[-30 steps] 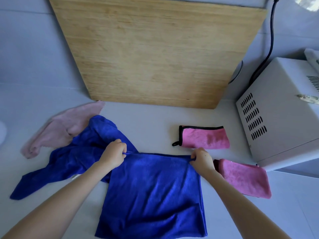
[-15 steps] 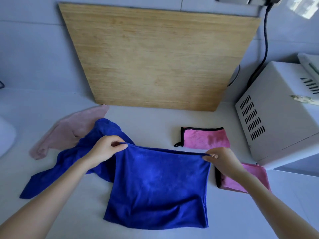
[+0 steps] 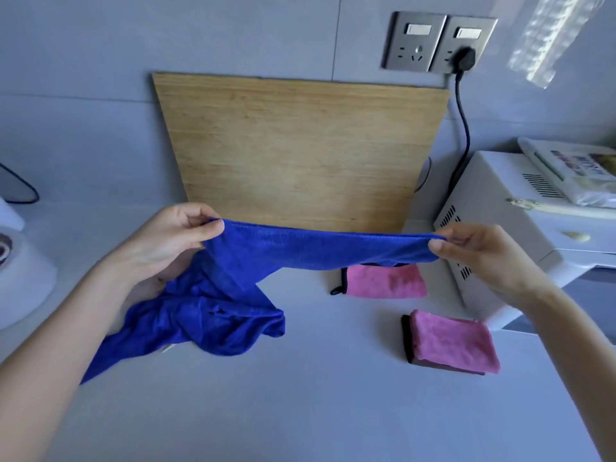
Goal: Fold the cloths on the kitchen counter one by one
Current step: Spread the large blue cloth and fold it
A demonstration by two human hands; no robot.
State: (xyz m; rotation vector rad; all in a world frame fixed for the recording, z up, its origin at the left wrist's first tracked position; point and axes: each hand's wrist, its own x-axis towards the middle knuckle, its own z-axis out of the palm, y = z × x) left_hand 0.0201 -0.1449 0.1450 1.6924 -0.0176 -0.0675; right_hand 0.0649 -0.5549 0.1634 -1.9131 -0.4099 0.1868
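Pinching one top corner of the blue cloth (image 3: 316,245) with left hand (image 3: 166,241); right hand (image 3: 476,251) pinches the other, edge taut between the hands. Remainder droops onto worktop (image 3: 333,411) under left hand. Folded pink cloths (image 3: 453,341) below right hand. Step looks like opening out pre-fold. Next, probably: lay flat, align corners.

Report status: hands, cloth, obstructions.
Left hand and right hand each pinch a top corner. Blue cloth stretched between them, held above the counter. Crumpled blue fabric heaped below left hand; two folded pink cloths at right.
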